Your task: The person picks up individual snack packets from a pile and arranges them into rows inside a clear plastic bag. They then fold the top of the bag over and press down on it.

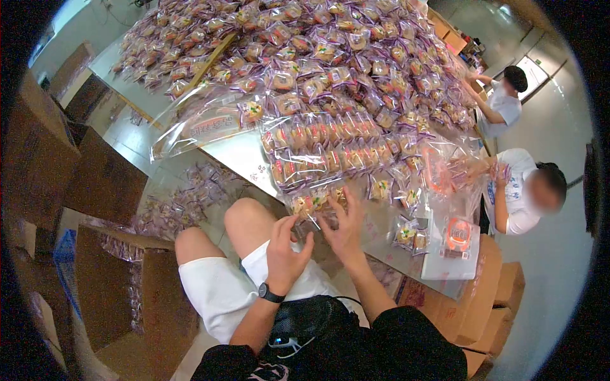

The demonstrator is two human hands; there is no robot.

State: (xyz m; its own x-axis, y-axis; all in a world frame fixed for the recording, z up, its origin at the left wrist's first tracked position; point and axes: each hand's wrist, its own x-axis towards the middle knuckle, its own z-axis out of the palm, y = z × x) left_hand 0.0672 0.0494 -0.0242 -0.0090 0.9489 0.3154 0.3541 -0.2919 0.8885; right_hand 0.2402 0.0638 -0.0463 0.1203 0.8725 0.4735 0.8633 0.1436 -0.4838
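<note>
Item: wrapped biscuit packets (314,202) at the near table (244,159) edge, centre frame — right hand (343,230) laid on them, fingers spread, grip wide. Left hand (286,253), lower centre, is curled narrow; I cannot tell what it holds. Risk, as judged: slick wrappers overhanging the edge could slide off — a careless nudge would cause it.

Steel table (238,155), brown cardboard boxes (105,184) left, pale glossy floor (559,267) right
</note>
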